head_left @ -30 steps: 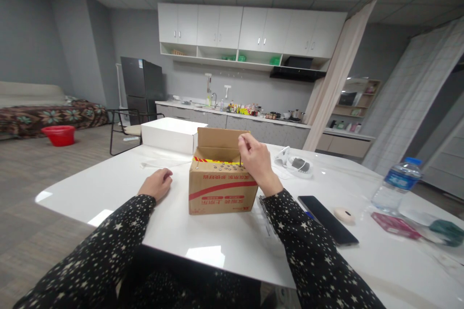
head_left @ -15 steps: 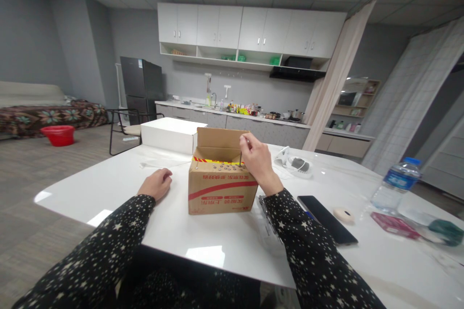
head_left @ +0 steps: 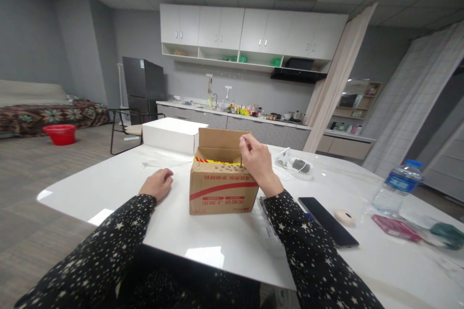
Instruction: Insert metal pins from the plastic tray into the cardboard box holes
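Observation:
A small brown cardboard box (head_left: 221,193) with red print and a row of holes in its top stands on the white table (head_left: 217,241), its far flap raised. My right hand (head_left: 256,161) is over the box's right top edge, fingers pinched on a thin upright pin or stick (head_left: 241,156) that stands in one of the holes. My left hand (head_left: 157,183) rests on the table left of the box, fingers curled into a loose fist with nothing visible in it.
A white box (head_left: 170,136) sits behind the cardboard box. To the right lie a wrapped white item (head_left: 295,165), a black phone (head_left: 328,221), a small beige disc (head_left: 344,216), a water bottle (head_left: 397,187) and a pink packet (head_left: 395,228). A chair (head_left: 126,127) stands beyond the table.

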Motion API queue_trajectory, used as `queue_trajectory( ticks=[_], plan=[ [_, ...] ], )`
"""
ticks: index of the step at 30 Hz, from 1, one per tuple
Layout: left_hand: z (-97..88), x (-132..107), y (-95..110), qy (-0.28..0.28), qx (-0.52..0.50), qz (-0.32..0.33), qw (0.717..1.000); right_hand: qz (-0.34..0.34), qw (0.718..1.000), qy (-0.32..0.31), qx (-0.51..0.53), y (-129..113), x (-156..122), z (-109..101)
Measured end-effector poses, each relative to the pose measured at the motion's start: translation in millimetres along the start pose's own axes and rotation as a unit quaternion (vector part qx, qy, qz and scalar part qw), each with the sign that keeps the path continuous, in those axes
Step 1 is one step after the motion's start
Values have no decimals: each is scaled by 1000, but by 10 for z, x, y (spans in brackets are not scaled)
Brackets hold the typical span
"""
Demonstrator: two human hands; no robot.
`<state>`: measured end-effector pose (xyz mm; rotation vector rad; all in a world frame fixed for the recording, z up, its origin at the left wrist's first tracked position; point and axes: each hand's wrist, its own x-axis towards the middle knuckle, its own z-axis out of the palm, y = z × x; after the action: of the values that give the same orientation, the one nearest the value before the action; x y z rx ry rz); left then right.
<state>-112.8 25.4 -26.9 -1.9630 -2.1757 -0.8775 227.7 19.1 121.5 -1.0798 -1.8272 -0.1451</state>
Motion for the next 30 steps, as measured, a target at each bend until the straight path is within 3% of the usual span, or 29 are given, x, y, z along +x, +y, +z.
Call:
queue_trajectory(
  ticks=[12,25,30],
  plan=[
    [-10,2,7,-4,0,5,1000,36,999,14,-7,199,43,-13],
    [-54,-32,43,-8,-5,1,1000,-28,999,1,17,80,12,-8],
    [-57,-41,57,-22,-1,-6,1000,-21,1000,4,22,104,25,27]
  ],
)
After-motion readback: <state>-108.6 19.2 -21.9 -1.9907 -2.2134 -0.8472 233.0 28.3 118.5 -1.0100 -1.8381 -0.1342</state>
